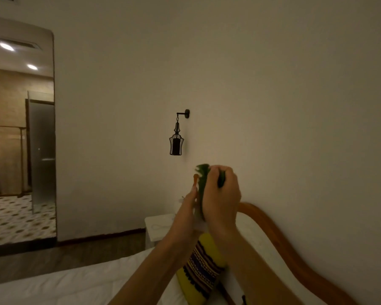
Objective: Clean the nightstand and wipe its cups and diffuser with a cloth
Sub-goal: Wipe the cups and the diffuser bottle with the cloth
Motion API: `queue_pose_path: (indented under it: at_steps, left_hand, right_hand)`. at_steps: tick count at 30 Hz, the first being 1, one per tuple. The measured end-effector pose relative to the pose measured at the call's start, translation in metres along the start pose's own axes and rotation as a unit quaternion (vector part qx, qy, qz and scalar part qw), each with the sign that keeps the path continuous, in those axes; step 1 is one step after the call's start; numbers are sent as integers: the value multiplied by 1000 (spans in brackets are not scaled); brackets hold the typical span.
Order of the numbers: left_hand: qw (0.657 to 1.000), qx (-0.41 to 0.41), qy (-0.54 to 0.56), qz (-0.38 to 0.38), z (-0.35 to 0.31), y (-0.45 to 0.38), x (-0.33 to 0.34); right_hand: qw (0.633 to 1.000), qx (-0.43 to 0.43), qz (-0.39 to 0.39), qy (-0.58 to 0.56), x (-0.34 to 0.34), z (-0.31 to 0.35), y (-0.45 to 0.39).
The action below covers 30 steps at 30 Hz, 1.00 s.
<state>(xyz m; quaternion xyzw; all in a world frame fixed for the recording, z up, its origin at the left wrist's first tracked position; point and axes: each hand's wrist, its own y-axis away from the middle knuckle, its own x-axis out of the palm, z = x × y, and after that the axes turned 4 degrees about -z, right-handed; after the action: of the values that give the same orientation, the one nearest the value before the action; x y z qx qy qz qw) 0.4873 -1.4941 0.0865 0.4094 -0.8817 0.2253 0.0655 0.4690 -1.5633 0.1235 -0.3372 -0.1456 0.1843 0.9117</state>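
Right hand (221, 194) raised in front of the plain wall, fingers curled tight round a bunched green fuzzy cloth (204, 172). Left hand (190, 200) just to its left, straight fingers reaching up against a thing mostly hidden behind cloth and hands; only a small orange tip (195, 178) showing, possibly a reed or stopper of the diffuser, too blurred to say. Whether the left hand pinches or only steadies it: cannot tell.

Cloth: soft, light, compliant, easily wadded, best gripped as a bundle in the palm. Hidden thing, if glass or ceramic, likely smooth, slippery and fragile; firmer hold low on the body advisable, rubbing force kept gentle.

White nightstand (161, 225) farther off, below the hands, largely covered by the forearms; a thin white cord lying on its top. Cups not visible. Near right, a yellow bolster cushion with a dark patterned band (201, 274) and a curved orange wooden headboard (279, 238), both cut off at the lower edge.
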Motion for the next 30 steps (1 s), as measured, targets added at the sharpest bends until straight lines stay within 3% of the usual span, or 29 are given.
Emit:
queue_pose_path:
  at_steps: [3, 7, 12, 15, 23, 26, 30]
  left_hand:
    - [999, -17, -5, 33, -6, 3, -7]
    - [1000, 8, -4, 28, -19, 6, -15]
    - [997, 22, 59, -40, -25, 3, -24]
    - [996, 39, 26, -81, -26, 5, -28]
    - [994, 44, -19, -96, -22, 18, -27]
    - [992, 79, -74, -60, -21, 23, -21]
    - [992, 65, -107, -24, -14, 33, -12]
  right_hand:
    - [998, 54, 14, 2, -3, 7, -29]
    - [999, 16, 32, -18, -7, 16, -16]
    - [996, -28, 80, -30, -17, 14, 33]
    - [996, -29, 79, -31, -25, 15, 42]
    - [998, -10, 60, -30, -41, 18, 41]
    - [999, -7, 46, -17, -40, 23, 28]
    - [998, 44, -12, -34, -39, 34, -11]
